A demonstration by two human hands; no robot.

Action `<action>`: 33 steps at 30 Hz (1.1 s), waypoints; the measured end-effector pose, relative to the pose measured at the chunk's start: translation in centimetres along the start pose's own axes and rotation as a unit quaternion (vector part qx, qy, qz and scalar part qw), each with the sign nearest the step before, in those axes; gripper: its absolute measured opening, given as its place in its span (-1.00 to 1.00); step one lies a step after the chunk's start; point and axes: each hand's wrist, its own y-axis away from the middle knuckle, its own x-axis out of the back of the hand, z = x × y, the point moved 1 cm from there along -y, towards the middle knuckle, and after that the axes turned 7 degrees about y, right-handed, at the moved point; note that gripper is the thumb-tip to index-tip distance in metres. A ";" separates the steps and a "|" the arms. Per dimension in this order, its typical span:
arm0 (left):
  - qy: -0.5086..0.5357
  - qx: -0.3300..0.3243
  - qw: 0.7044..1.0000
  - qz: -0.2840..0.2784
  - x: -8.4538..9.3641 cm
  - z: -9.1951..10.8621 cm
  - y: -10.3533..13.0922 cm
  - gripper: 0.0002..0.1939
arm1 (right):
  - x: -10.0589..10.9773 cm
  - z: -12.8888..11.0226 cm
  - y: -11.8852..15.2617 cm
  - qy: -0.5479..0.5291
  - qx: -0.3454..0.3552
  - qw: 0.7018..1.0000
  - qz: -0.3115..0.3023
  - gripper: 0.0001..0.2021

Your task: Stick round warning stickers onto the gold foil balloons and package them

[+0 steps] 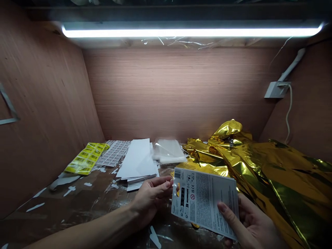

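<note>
A flat printed card package (204, 202) is tilted above the table, its text side with a barcode facing up. My right hand (251, 221) grips its right end, thumb on top and fingers beneath. At its left edge, by the hanging hole, is my left hand (153, 193), thumb and fingertips pinched together; what they hold, if anything, is too small to make out. Gold shows through the hole. Beyond the hands lie a stack of white cards (138, 160) and clear plastic bags (169, 151).
Crumpled gold foil (259, 169) covers the table's right side. Yellow label sheets (86, 158) and a white label sheet (114, 153) lie at the left. Paper scraps dot the brown table (103, 204). A socket box (276, 90) with a cable hangs at the right; wooden walls enclose the space.
</note>
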 end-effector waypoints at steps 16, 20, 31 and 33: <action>0.049 0.004 0.999 -0.001 0.7 -1.4 0.3 -0.55 | 0.6 -0.3 0.2 0.047 0.036 0.996 0.070 -0.52; 0.039 0.002 0.999 0.006 0.6 -1.3 0.2 -0.54 | 0.8 -0.6 0.1 0.075 0.051 0.993 0.081 -0.51; 0.024 -0.007 1.000 0.001 1.0 -1.2 0.1 -0.58 | 0.0 -0.3 0.5 0.107 0.067 0.989 0.078 -0.53; 0.017 -0.010 1.000 0.011 1.2 -1.2 0.1 -0.58 | 0.0 -0.4 0.4 0.095 0.072 0.989 0.086 -0.54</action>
